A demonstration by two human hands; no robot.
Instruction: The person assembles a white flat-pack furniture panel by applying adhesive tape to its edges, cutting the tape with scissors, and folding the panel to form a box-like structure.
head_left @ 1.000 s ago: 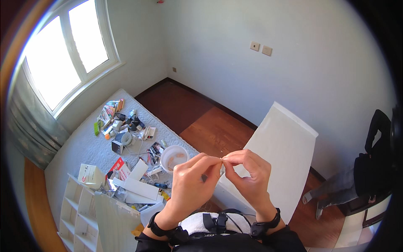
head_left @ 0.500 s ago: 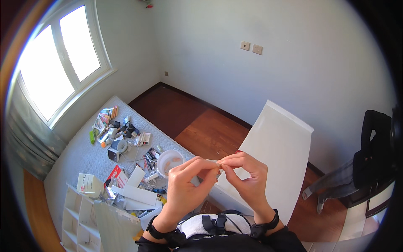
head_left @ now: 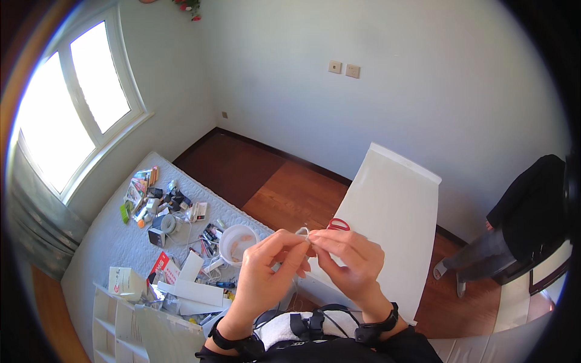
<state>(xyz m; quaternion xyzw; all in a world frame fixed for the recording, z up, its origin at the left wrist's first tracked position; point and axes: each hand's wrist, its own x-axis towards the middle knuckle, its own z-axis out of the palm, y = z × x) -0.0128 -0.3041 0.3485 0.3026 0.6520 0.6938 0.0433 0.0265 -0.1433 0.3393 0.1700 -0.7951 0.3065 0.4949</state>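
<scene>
A small loop of thin white cord [head_left: 302, 230] shows above the fingertips, where both hands meet over the near edge of the white table [head_left: 396, 212]. My left hand [head_left: 269, 266] is closed, its thumb and forefinger pinching the cord. Pressed against it, my right hand [head_left: 352, 261] is also closed, pinching the cord between thumb and fingers. The spot where the cord crosses is largely hidden by the fingertips. Just behind my right hand, the red handle of what looks like scissors [head_left: 339, 224] rests on the table; the rest is covered.
To the left, a mattress [head_left: 97, 242] carries a white bucket [head_left: 238, 243], a white carton [head_left: 127, 283], cables and several small items. A white shelf unit [head_left: 106, 327] leans at the near left. Beyond the table at right stands a person [head_left: 529, 212] in dark clothes.
My fingers have shifted, and the cord loop now stands up above them. The red handle has come into fuller view. The whole view has turned slightly rightward.
</scene>
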